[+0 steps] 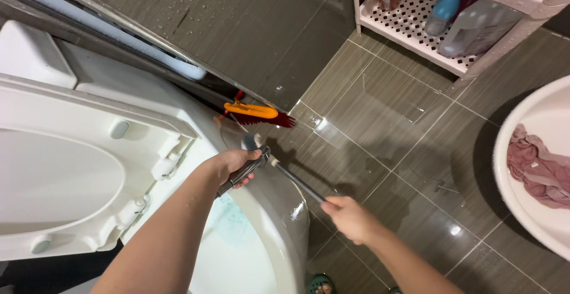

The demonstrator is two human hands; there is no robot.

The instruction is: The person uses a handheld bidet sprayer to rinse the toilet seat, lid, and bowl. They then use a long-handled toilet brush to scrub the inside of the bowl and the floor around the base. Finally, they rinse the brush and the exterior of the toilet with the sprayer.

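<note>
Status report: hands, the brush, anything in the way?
Left hand grips spray handle. Right hand holds brush pole. Orange brush head at wall base, beside toilet.

Both bare forearms reach forward. The left hand (237, 164) is closed in a fist; the right hand (351, 217) is half closed, lower.

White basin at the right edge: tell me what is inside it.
Inside the white basin lies a crumpled pinkish cloth, resting against the inner wall. Whatever sits beneath the cloth is covered, and part of the basin runs beyond the picture, so the rest stays unseen.
</note>
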